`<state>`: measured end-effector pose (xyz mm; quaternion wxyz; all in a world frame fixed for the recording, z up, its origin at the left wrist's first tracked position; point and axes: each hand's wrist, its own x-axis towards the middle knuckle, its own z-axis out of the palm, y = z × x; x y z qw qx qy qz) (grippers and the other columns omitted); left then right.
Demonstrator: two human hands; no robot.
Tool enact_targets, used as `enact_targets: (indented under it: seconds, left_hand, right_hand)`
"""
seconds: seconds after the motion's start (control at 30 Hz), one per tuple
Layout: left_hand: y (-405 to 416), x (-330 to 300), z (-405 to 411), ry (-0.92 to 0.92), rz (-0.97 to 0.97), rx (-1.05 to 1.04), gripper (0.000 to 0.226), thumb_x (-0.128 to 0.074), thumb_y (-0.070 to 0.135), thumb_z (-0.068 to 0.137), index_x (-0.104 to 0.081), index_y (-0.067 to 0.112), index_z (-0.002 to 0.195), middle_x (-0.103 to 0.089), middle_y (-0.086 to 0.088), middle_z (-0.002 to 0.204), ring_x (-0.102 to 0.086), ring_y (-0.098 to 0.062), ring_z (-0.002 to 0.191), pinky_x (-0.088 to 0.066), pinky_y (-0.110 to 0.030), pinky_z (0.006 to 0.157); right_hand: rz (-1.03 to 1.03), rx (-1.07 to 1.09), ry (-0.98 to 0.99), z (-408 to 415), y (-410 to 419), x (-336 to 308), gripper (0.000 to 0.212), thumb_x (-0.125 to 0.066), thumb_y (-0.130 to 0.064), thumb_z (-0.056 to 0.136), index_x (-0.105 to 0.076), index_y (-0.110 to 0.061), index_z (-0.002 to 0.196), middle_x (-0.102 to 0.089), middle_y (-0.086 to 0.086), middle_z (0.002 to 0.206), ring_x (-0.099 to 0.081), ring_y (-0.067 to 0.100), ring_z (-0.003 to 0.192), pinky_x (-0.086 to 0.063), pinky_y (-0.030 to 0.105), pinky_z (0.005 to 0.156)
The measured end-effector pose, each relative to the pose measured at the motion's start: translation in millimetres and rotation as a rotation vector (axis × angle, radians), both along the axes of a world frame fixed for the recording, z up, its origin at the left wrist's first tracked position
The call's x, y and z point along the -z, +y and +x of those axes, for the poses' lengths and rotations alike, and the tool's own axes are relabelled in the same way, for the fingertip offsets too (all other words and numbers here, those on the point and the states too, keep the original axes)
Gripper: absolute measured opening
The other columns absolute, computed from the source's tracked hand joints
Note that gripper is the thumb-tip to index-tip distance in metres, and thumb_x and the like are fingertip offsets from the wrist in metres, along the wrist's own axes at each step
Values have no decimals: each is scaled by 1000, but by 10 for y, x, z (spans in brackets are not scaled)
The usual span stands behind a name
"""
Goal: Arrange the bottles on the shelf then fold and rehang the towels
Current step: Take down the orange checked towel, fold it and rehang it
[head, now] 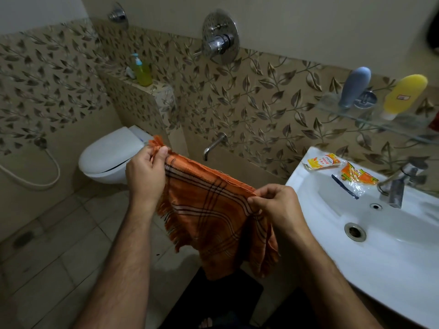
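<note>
My left hand [145,172] pinches one top corner of the orange checked towel [213,210], my right hand [275,203] the other; cloth hangs between both grips, sink [308,186] just right.

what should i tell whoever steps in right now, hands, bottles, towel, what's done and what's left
Left hand: pinches one top corner of the orange checked towel.
Right hand: pinches the other top corner; the towel hangs spread between them, in the air beside the sink.
Bottles: a grey bottle and a yellow bottle stand on the glass shelf above the sink, so that step looks done.
Left: finish folding this towel and rehang it. No towel rail or other towel shows in this view.
</note>
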<state>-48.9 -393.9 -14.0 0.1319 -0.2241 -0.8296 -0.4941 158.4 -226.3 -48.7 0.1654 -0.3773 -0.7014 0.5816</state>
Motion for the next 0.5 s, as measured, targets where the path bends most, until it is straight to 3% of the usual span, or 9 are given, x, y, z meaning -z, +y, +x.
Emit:
enact_targets:
  seconds: [0.1,0.2,0.27,0.33,0.4,0.5]
  left_hand:
    - [-44,153,-32,-97,-47,-85,34,-56,28,95,-49,14,65,-54,-6,65,-51,-25,65,-36,-33,61]
    - [-62,291,-89,-209,-128,-98,28,-55,31,95,-58,15,72,-61,-9,76,-57,-27,74,-41,-33,65]
    - [-52,376,-127,-252,-205,-102,27,-57,35,94,-69,11,90,-68,-16,93,-62,-35,88,-46,-36,74]
    - [-35,420,-104,-309,-236,-115,29,-56,36,95,-70,10,98,-68,-15,99,-60,-33,90,-42,-33,73]
    - [8,414,-32,-333,-215,-106,25,-56,35,95,-66,15,86,-66,-12,92,-55,-27,82,-37,-31,71]
    - [119,436,94,-242,-139,32,22,-56,30,94,-62,13,81,-62,-11,94,-57,-27,87,-38,-29,73]
  right_hand:
    - [2,45,55,-13,24,-86,16,-80,-6,77,-65,-3,80,-69,8,64,-68,20,62,-58,43,67]
    - [117,30,-50,-73,68,-91,18,-81,-11,76,-67,-15,88,-73,2,68,-71,16,68,-60,40,74]
    - [227,24,-133,-104,92,-46,8,-79,-17,76,-72,-21,76,-73,-4,66,-71,12,69,-60,41,73]
    - [237,26,-151,-126,86,-11,11,-75,-19,76,-73,-21,66,-72,-5,64,-70,13,69,-60,44,71]
    - [209,55,-131,-155,84,-10,13,-73,-18,76,-71,-19,64,-70,-2,62,-69,17,68,-59,47,68]
    - [194,89,-103,-235,80,-36,13,-73,-16,75,-67,-14,63,-68,3,61,-67,24,66,-58,50,66]
